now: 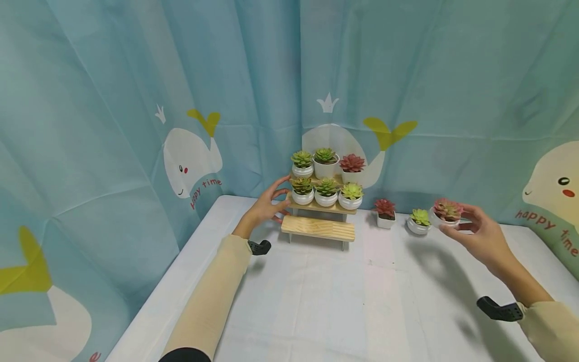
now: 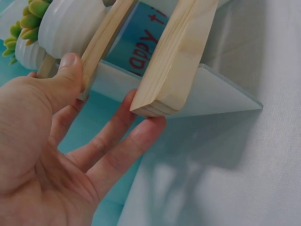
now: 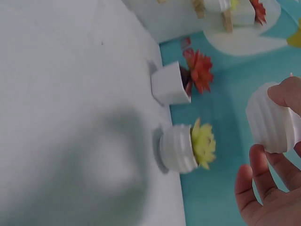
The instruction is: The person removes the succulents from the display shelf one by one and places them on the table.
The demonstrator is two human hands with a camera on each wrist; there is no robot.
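Six pots fill the upper steps of our rack [image 1: 322, 207], steadied by our left hand [image 1: 267, 207]; our right hand [image 1: 479, 236] pinches a pink pot [image 1: 447, 213] aloft, two more waiting on the worktop [image 1: 316, 301].

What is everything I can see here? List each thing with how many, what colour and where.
Wooden stand: one, pale wood, three steps, at the back of the table; bottom step bare.
Pots on the stand: six, white; top step two green plants and one red, middle step three green.
Square pot: one, white, red plant, on the table right of the stand.
Round ribbed pot: one, white, yellow-green plant, right of the square pot.
Held pot: one, white, pinkish-red plant, in the right hand.
Table: one, white cloth.
Curtain: blue-green, with whales, behind.
Left hand: touches the stand's left end.
Right hand: holds the held pot.
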